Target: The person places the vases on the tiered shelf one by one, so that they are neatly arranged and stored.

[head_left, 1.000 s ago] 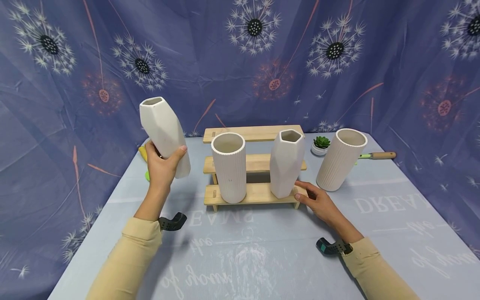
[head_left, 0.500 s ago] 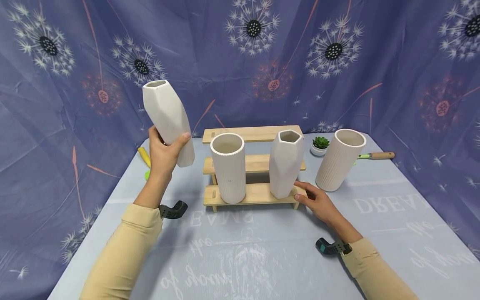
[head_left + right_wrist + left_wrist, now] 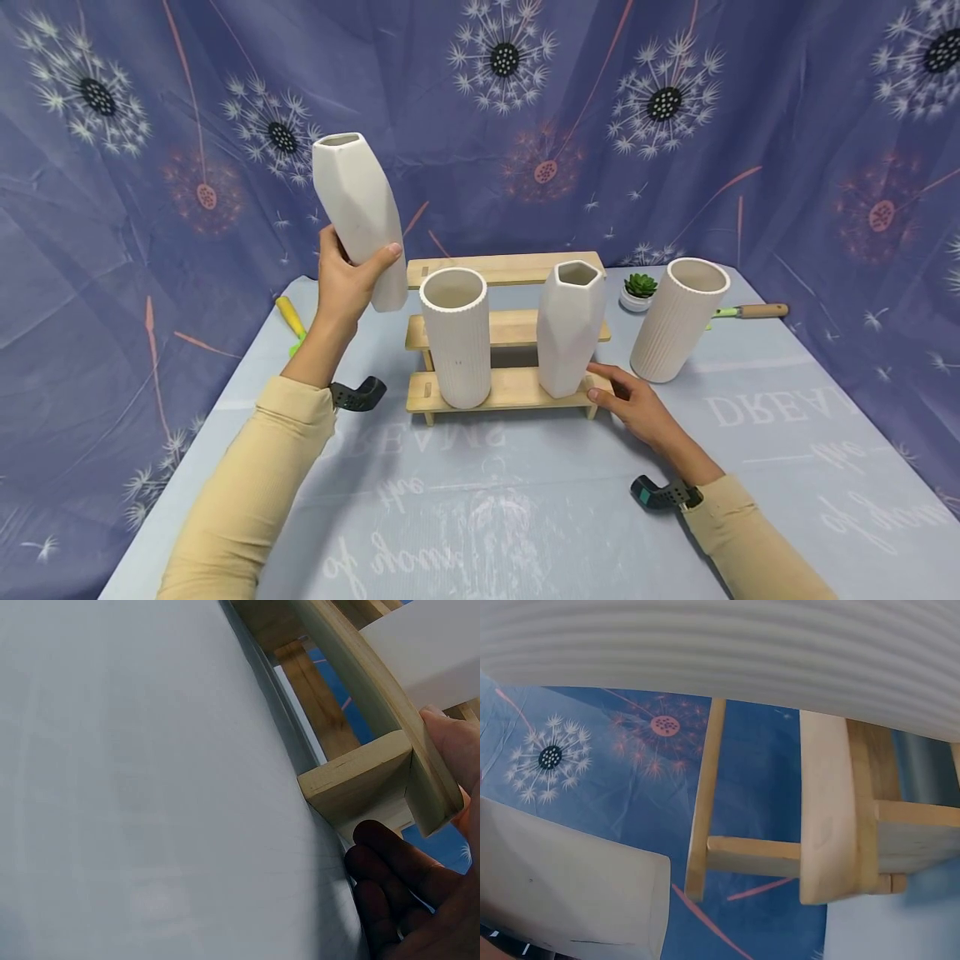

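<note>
My left hand [image 3: 347, 279] grips a white faceted vase [image 3: 360, 200] around its lower part, raised and leaning left, at the left end of a three-tier wooden shelf stand [image 3: 517, 387]. In the left wrist view that vase [image 3: 570, 877] fills the lower left corner, with the stand [image 3: 825, 810] to its right. On the bottom tier stand a white ribbed cylinder vase [image 3: 463, 350] and a second faceted vase [image 3: 567, 333]. My right hand [image 3: 637, 404] holds the right end of the bottom tier; the right wrist view shows the thumb [image 3: 450, 739] against the board's edge.
Another ribbed vase [image 3: 671, 329] stands on the table right of the stand. Behind it are a small potted succulent [image 3: 640, 287] and a wooden-handled tool [image 3: 761, 311]. A yellow-handled tool [image 3: 289, 315] lies at the left. A blue dandelion-print curtain [image 3: 420, 100] hangs behind.
My left hand has lifted the faceted vase higher and carried it rightward, toward the top tier's left end. The right hand has stayed at the stand's end.
</note>
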Demonstrator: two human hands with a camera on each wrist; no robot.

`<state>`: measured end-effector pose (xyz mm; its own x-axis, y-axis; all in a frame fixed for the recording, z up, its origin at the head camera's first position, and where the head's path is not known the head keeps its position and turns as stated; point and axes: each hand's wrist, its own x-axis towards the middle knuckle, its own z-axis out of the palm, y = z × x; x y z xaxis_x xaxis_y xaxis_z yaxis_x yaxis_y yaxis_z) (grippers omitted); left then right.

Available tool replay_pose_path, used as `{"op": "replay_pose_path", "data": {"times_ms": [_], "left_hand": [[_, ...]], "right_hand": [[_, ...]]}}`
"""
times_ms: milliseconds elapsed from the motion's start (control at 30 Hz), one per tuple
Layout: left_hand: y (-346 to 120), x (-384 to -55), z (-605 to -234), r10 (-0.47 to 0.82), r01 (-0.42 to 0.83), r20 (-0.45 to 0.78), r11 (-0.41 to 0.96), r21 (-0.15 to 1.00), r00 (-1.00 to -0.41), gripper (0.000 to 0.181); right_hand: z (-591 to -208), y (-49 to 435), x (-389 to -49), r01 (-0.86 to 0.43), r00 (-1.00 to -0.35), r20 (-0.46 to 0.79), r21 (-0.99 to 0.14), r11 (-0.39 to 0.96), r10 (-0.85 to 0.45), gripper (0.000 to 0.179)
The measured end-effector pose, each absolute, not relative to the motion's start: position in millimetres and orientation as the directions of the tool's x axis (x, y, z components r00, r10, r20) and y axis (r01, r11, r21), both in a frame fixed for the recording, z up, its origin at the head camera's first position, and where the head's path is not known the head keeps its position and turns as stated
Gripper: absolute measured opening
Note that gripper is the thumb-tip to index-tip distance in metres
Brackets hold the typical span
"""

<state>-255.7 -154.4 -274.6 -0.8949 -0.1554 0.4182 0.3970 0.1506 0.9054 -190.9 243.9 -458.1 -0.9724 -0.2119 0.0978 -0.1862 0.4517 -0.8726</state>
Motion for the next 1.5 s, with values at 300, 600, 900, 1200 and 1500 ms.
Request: {"op": "replay_pose_path", "data": {"times_ms": [300,600,900,1200,1500], "left_hand": [[-141,-269,-263,-0.087,0.405,0.418,0.139,0.904,-0.904,0.072],[-130,-278,-257,-0.038,0.396,0.403,0.131,0.909,-0.914,0.074],[-120,-284,-252,0.030,0.349,0.348,0.141,0.927,-0.937,0.075],[-110,-292,-247,0.053,0.330,0.326,0.118,0.936,-0.944,0.075],[-101,-296,-247,0.098,0.293,0.281,0.144,0.945,-0.955,0.078]], "right_hand": [[-458,243,-189,-0.183,-0.972,0.090,-0.872,0.454,-0.217,0.050],[-458,243,-190,-0.179,-0.971,0.088,-0.880,0.439,-0.221,0.050],[-457,244,-189,-0.183,-0.972,0.091,-0.876,0.447,-0.219,0.051],[-454,244,-190,-0.157,-0.975,0.066,-0.878,0.451,-0.211,0.052],[-454,244,-188,-0.163,-0.973,0.069,-0.878,0.451,-0.218,0.052]]}}
